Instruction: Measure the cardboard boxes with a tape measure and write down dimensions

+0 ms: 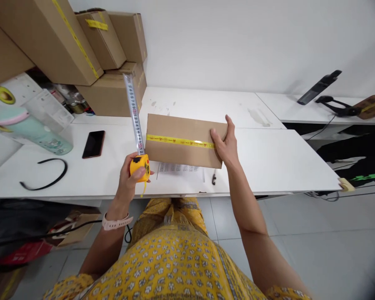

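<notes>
My left hand is closed around a yellow tape measure, its thumb across the case. The silver blade is drawn out and points away from me, along the left end of a cardboard box. Yellow printed tape runs lengthwise over that box. At its right end, my right hand grips the box, thumb on the top face. The box is held tilted above the table, partly covering a printed sheet below it.
Cardboard boxes are stacked at the back left. A phone, a black headband and a mint tumbler are on the left of the white table. A small dark object lies near the front edge.
</notes>
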A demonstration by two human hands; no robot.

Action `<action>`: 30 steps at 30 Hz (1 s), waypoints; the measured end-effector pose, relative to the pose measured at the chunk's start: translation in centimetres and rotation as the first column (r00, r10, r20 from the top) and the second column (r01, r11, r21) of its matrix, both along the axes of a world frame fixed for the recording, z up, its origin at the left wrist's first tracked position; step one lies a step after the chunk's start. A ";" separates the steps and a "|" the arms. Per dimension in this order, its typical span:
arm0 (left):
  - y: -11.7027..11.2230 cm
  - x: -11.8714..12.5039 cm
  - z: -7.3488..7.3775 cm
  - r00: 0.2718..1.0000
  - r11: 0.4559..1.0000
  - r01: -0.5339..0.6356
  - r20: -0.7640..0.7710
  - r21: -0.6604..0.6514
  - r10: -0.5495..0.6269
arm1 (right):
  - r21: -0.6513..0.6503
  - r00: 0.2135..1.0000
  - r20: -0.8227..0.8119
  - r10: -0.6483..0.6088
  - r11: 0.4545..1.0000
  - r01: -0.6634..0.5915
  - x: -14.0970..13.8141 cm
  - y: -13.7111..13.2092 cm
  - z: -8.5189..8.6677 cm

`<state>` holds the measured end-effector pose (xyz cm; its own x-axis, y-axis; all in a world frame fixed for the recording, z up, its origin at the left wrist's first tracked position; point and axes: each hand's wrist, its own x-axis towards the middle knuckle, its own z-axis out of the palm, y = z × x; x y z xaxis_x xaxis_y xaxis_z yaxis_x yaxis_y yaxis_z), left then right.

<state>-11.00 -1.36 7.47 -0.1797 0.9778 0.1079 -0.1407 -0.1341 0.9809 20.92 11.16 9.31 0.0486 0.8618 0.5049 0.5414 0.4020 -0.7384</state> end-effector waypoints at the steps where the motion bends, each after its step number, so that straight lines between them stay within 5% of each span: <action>1: 0.2 -0.1 -0.4 1.000 0.999 0.023 0.002 -0.033 -0.023 | -0.039 0.999 -0.042 -0.003 0.999 0.001 0.0 -0.7 0.0; 4: 0.8 0.1 -1.1 0.999 0.999 0.039 0.010 -0.030 -0.039 | -0.052 0.991 -0.133 -0.006 0.999 -0.001 -0.1 -2.5 0.6; 8: 2.8 0.7 -1.6 1.000 0.998 -0.008 0.004 0.062 0.008 | 0.132 0.980 -0.187 0.071 0.990 -0.047 -0.4 -1.9 0.8; 14: 6.9 1.4 -3.0 0.999 0.999 -0.010 -0.033 -0.046 0.008 | 0.090 0.969 -0.232 0.087 0.994 -0.068 -0.6 2.1 -4.5; 18: 6.4 1.7 -3.1 0.997 0.998 -0.010 -0.071 -0.061 0.005 | 0.040 0.987 -0.150 0.060 0.998 -0.055 -0.3 1.7 -6.5; 20: 5.0 2.0 -2.6 0.990 0.999 0.035 -0.135 -0.007 -0.035 | 0.056 0.991 -0.129 -0.023 0.998 0.031 -0.2 0.8 -5.7; 23: 2.2 2.9 -1.5 0.928 0.964 0.265 -0.271 -0.008 -0.258 | 0.050 0.947 -0.280 -0.160 0.982 0.181 0.1 -0.6 -2.9; 27: -0.8 4.8 -0.9 0.677 0.767 0.617 -0.377 -0.177 -0.632 | -0.041 0.829 -0.550 -0.103 0.994 0.097 1.4 -2.4 0.8; 30: -2.0 5.9 -1.1 0.540 0.666 0.691 -0.413 -0.280 -0.733 | -0.066 0.759 -0.647 -0.069 0.997 0.035 2.8 -4.5 1.7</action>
